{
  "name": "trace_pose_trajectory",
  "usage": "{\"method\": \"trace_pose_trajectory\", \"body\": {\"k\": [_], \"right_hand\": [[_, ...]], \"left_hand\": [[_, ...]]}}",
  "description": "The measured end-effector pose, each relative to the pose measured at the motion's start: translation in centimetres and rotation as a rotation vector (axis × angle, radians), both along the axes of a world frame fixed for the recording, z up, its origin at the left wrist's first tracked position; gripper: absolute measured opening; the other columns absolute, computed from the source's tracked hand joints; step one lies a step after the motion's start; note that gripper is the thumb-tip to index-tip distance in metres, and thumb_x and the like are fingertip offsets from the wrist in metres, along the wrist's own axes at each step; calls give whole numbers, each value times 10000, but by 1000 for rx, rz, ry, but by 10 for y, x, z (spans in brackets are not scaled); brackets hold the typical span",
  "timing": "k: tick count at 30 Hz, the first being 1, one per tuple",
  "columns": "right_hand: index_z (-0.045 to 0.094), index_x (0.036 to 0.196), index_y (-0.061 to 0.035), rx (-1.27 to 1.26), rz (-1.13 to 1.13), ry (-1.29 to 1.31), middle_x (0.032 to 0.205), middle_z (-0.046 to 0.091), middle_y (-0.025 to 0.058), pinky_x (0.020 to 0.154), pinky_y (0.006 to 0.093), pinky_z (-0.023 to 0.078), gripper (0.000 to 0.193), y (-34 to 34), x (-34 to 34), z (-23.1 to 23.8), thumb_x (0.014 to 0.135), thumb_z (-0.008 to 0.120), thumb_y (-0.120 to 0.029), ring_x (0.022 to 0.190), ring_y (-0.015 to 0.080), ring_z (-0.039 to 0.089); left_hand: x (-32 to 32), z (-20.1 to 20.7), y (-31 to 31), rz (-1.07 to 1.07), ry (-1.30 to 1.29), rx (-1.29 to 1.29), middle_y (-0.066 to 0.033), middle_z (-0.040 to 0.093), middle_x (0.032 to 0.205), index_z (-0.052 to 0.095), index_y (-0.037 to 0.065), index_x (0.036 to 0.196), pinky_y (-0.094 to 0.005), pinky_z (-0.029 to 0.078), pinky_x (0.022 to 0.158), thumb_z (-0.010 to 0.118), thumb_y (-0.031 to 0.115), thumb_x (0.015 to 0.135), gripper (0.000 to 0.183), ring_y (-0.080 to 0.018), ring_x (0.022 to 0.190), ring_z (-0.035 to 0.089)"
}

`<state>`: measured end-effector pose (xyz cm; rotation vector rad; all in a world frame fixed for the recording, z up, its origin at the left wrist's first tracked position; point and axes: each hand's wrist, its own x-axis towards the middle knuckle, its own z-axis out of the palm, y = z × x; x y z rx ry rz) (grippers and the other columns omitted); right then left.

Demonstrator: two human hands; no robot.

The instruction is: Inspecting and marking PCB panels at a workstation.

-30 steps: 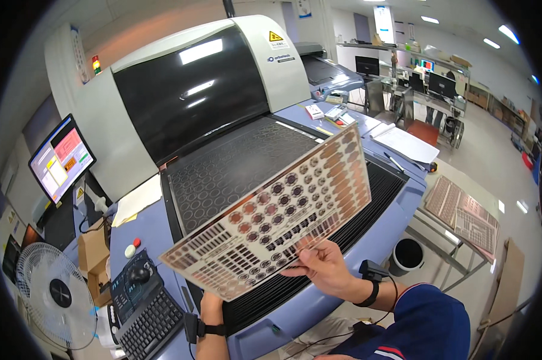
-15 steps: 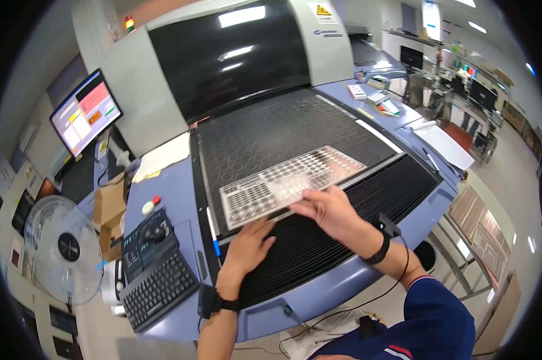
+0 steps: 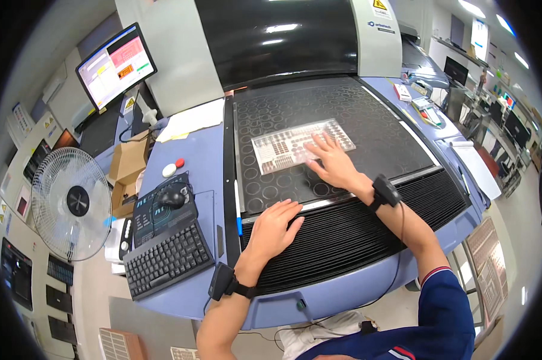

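A thin rectangular panel [image 3: 281, 147], pierced with rows of holes and slots, lies flat on the dark machine bed [image 3: 271, 195] patterned with rings. Spread fingers of my right hand [image 3: 336, 167] rest over the panel's right part, hiding some of it. My left hand [image 3: 273, 231] lies flat with its thumb apart, at the front metal strip [image 3: 325, 203] of the bed and over the black pleated bellows [image 3: 343, 231]. Nothing is held in it. Each wrist wears a black strap with a small box and a cable.
Left of the bed stand a keyboard [image 3: 169, 262], a mouse [image 3: 172, 199], an open cardboard box [image 3: 129, 171], a monitor [image 3: 116, 67] and a fan [image 3: 73, 204]. A dark machine hood [image 3: 277, 42] rises behind. Papers [image 3: 476, 168] and small items lie on the right ledge.
The panel has gone from being tilted up at the front edge to lying flat farther back on the bed. My right hand has released its edge and opened over it. The view has shifted.
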<state>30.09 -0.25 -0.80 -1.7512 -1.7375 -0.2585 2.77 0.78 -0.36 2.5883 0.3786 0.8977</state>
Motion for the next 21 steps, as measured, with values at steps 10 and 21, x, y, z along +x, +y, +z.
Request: {"method": "trace_pose_trajectory", "body": {"k": [10, 21], "right_hand": [[483, 1398, 50, -259, 141, -233, 1304, 589, 287, 1156, 627, 236, 625, -71, -65, 8, 1020, 483, -448, 1282, 531, 467], [636, 1150, 61, -233, 325, -94, 949, 680, 261, 1152, 582, 295, 422, -58, -91, 59, 993, 561, -323, 987, 429, 647]], "left_hand": [[2, -9, 3, 90, 10, -8, -223, 618, 1310, 626, 7, 1281, -454, 429, 1082, 658, 212, 932, 406, -379, 1289, 540], [-1, -11, 0, 343, 352, 22, -286, 511, 1401, 509, -51, 1361, -538, 324, 1150, 551, 426, 995, 603, -435, 1349, 458]]}}
